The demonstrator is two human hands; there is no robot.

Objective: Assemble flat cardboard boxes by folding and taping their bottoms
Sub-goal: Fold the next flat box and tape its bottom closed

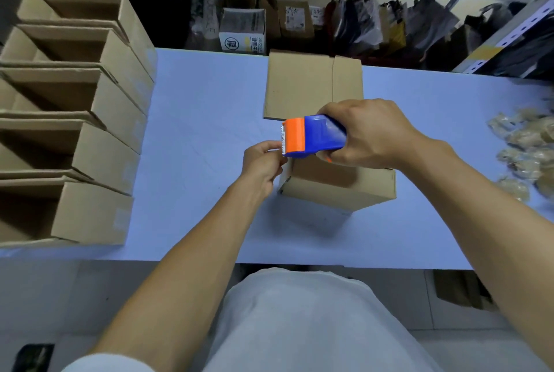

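A folded cardboard box (338,188) stands bottom-up on the blue table (204,119), in the middle near me. Above its top, my right hand (368,134) grips a blue and orange tape dispenser (311,136), its orange cutter end pointing left. My left hand (262,161) pinches the clear tape end right at the cutter, by the box's left edge. A stack of flat cardboard boxes (311,86) lies just behind the dispenser.
A row of several assembled open boxes (78,119) fills the table's left side. Clear packets (527,149) lie heaped at the right. Shelving with bagged goods (359,23) stands behind the table. The table's near edge runs just in front of my body.
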